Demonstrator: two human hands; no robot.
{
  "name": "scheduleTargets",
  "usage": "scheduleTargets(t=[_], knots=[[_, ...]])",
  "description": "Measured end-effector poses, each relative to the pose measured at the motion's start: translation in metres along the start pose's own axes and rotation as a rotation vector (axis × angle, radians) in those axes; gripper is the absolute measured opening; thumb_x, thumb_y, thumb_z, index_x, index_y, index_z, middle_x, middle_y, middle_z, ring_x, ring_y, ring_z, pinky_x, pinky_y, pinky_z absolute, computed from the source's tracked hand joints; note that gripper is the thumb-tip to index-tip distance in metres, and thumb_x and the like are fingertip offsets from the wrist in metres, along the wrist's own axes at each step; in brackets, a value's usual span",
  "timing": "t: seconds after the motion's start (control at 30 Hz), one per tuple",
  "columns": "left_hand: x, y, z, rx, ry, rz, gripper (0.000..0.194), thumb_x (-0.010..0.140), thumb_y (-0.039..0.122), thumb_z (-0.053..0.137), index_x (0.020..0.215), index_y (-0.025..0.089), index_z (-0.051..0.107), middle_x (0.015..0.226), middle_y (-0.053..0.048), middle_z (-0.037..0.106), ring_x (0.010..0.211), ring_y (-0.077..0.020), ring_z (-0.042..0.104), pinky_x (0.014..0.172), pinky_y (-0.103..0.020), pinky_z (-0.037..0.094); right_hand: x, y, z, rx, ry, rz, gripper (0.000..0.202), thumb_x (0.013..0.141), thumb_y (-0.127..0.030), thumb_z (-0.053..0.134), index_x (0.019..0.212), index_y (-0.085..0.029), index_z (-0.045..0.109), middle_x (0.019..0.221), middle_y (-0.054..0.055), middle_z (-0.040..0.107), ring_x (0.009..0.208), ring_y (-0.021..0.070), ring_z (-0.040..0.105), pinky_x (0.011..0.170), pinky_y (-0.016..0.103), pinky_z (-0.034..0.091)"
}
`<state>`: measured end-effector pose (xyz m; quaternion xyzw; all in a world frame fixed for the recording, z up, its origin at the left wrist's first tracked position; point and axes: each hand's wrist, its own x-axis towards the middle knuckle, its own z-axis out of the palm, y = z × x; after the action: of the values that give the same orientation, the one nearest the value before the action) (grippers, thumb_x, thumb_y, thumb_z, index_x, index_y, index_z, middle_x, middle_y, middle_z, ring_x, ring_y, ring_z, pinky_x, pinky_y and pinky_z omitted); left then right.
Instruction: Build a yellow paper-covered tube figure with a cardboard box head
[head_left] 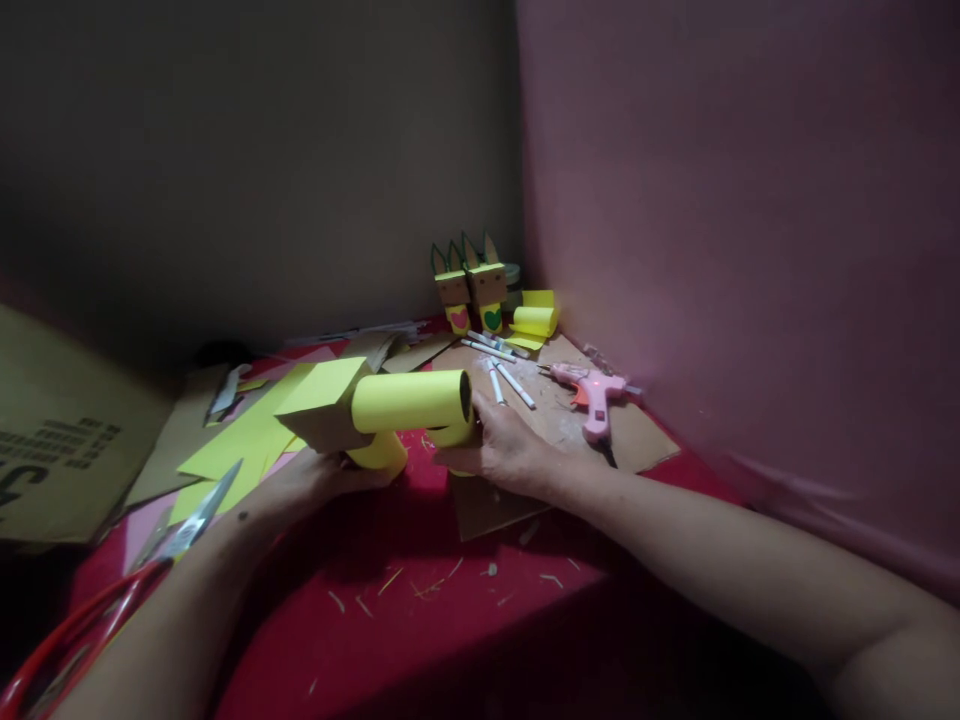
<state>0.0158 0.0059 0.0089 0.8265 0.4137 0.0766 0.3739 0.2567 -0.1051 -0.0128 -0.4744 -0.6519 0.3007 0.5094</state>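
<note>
Yellow paper tube (409,401): axis nine-to-three o'clock, open end beside right hand (511,446), curved yellow paper piece (451,438) gripped; left hand (319,478) below yellow-topped cardboard box (324,398), grip cannot be told.

Yellow paper tube (409,401); yellow-topped brown box (327,420); pink glue gun (600,398) with orange trigger (579,396); red-handled scissors (154,573); red table (420,640)

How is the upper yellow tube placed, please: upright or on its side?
On its side: the tube runs sideways from the box, and its dark open end faces right, near the right hand.
</note>
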Motion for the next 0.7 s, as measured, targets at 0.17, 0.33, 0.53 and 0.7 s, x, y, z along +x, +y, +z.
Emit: scheduleTargets(t=[0.17, 0.33, 0.53, 0.7], knots=[[0.0002, 0.0009, 0.0012, -0.081, 0.033, -0.026, 0.054, 0.07, 0.046, 0.08, 0.116, 0.023, 0.062, 0.124, -0.006, 0.067, 0.121, -0.0324, 0.053, 0.098, -0.036, 0.044, 0.0005, 0.0021, 0.0, -0.021, -0.014, 0.023, 0.047, 0.072, -0.023, 0.074, 0.117, -0.019, 0.06, 0.106, 0.006, 0.069, 0.09, 0.0218, 0.061, 0.078, 0.035, 0.051], [-0.0004, 0.0026, 0.0014, -0.038, 0.014, -0.05, 0.051, 0.071, 0.046, 0.079, 0.114, 0.022, 0.063, 0.122, -0.007, 0.068, 0.119, -0.0325, 0.055, 0.1, -0.037, 0.042, 0.0009, 0.0032, 0.0003, 0.029, -0.024, 0.002, 0.046, 0.074, -0.023, 0.071, 0.117, -0.018, 0.059, 0.104, 0.006, 0.068, 0.09, 0.0212, 0.062, 0.077, 0.034, 0.052], [-0.001, 0.002, 0.0016, -0.042, 0.03, -0.018, 0.05, 0.071, 0.046, 0.078, 0.111, 0.021, 0.063, 0.12, -0.007, 0.068, 0.116, -0.0321, 0.056, 0.098, -0.037, 0.044, 0.0004, 0.0057, -0.001, 0.06, -0.068, 0.001, 0.041, 0.074, -0.025, 0.071, 0.113, -0.019, 0.061, 0.103, 0.005, 0.069, 0.088, 0.0201, 0.062, 0.077, 0.033, 0.052], [-0.0033, 0.0075, 0.0027, 0.026, 0.059, -0.014, 0.053, 0.07, 0.049, 0.076, 0.112, 0.021, 0.061, 0.116, -0.008, 0.068, 0.11, -0.0327, 0.058, 0.095, -0.039, 0.045, 0.0008, 0.007, -0.0027, -0.002, -0.057, 0.027, 0.048, 0.073, -0.026, 0.07, 0.118, -0.018, 0.06, 0.103, 0.005, 0.068, 0.091, 0.0223, 0.061, 0.082, 0.036, 0.051]])
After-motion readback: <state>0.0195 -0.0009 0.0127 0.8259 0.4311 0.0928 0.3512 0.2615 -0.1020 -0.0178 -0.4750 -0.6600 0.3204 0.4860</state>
